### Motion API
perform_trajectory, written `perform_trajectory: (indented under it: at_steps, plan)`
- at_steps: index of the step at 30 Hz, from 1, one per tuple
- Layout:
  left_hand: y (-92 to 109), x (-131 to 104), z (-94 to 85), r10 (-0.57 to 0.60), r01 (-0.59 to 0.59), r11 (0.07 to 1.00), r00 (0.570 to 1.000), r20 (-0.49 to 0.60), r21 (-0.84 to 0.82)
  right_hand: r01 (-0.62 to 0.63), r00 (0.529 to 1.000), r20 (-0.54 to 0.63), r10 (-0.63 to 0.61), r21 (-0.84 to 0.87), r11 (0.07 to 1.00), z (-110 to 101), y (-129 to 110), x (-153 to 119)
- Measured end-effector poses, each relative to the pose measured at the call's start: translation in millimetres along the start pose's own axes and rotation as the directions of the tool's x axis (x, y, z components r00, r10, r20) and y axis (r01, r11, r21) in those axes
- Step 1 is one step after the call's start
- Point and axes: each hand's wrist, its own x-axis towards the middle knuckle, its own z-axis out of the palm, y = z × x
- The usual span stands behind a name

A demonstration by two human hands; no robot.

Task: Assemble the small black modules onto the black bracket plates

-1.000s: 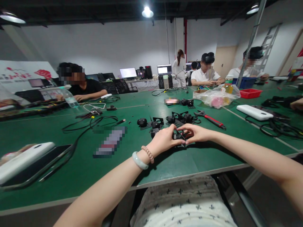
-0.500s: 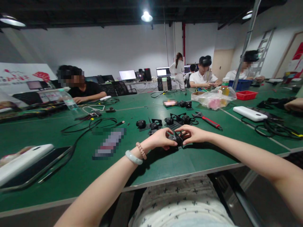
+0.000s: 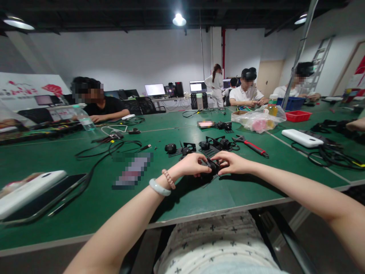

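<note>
Between my two hands is a small black part with a round body and a flat plate (image 3: 212,165), just above the green table (image 3: 228,194). My left hand (image 3: 194,165) grips it from the left, thumb and fingers bent round its side. From the right, the fingers of my right hand (image 3: 232,163) pinch its plate. Its exact kind I cannot make out, and the fingers cover much of it. Just beyond my hands lie several similar black parts (image 3: 186,149), some with round bodies and upright plates.
A wrench with red-and-black handles (image 3: 253,147) lies right of the parts. Left are a phone (image 3: 134,171), black cables (image 3: 114,148) and a white power bank (image 3: 37,190). Another white power bank (image 3: 302,137), a red tray (image 3: 299,115) and a plastic bag (image 3: 261,121) stand right. Several people sit around.
The black part has turned slightly between my fingers, and its plate tilts more. Both hands stay in nearly the same place. The view has shifted slightly.
</note>
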Motion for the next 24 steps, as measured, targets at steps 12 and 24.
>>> perform_trajectory:
  at_steps: [12, 24]
  plan:
    - [-7.0, 5.1, -2.0, 0.106, -0.106, 0.994, 0.994, 0.018, 0.034, -0.018, 0.999, -0.032, 0.018, 0.013, 1.0, 6.4, 16.8, 14.3]
    - [-13.9, 10.1, -0.7, 0.194, -0.172, 0.974, 0.969, -0.151, 0.148, -0.048, 0.995, -0.091, 0.048, 0.003, 0.999, 11.6, 10.2, 9.1]
